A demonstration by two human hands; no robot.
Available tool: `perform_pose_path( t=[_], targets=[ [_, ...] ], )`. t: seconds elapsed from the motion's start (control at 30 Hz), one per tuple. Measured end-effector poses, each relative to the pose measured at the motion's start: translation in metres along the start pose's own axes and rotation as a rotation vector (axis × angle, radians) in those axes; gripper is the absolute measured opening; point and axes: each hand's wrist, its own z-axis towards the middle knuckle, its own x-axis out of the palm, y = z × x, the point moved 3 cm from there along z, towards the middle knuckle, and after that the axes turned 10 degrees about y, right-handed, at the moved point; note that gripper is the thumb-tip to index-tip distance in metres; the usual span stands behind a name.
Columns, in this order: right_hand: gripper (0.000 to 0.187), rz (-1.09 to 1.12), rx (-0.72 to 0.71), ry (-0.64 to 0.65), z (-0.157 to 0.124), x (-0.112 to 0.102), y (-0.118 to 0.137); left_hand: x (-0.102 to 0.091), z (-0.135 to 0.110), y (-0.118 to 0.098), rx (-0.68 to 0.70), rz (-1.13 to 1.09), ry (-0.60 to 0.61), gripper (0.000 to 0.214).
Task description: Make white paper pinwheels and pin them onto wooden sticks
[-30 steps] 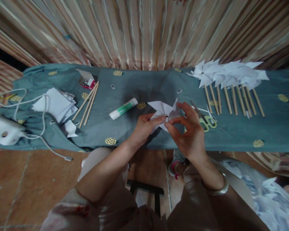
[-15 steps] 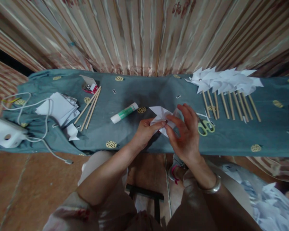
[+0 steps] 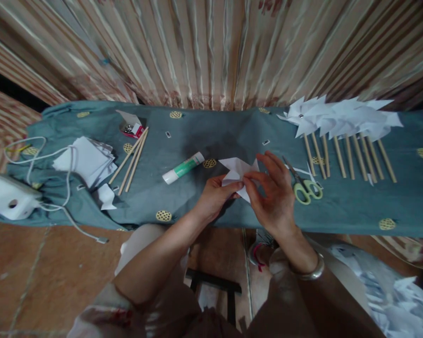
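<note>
A white folded paper pinwheel [image 3: 237, 170] is held between both hands just above the teal cloth [image 3: 215, 134] on the table. My left hand [image 3: 215, 199] pinches its lower left side with thumb and fingers closed. My right hand [image 3: 273, 195] pinches the middle of the pinwheel from the right, the other fingers curled over it. A silver bangle [image 3: 312, 272] sits on my right wrist. A white and green glue stick [image 3: 183, 167] lies to the left of the hands. Green-handled scissors [image 3: 305, 188] lie to the right of them.
Several finished white pinwheels on wooden sticks [image 3: 341, 134] lie at the back right. Three loose wooden sticks [image 3: 130, 157], a stack of white paper squares [image 3: 86, 159] and a small red box [image 3: 129, 127] lie at the left. A white device with a cable [image 3: 7, 202] rests at the left edge. A striped curtain [image 3: 211, 47] hangs behind.
Both hands with the pinwheel have lowered slightly toward the cloth, and my right fingers have shifted on the paper. The view has drifted a little.
</note>
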Motion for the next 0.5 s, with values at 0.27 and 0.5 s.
perform_pose_path(
  t=[0.27,0.5],
  targets=[
    [0.007,0.172,0.169,-0.05,0.015,-0.012,-0.013,-0.006,0.006,0.002,0.058,0.14,-0.052,0.02],
    [0.009,0.01,0.197,0.037,0.001,-0.007,-0.042,-0.019,0.004,-0.013,0.156,0.164,-0.152,0.017]
  ],
)
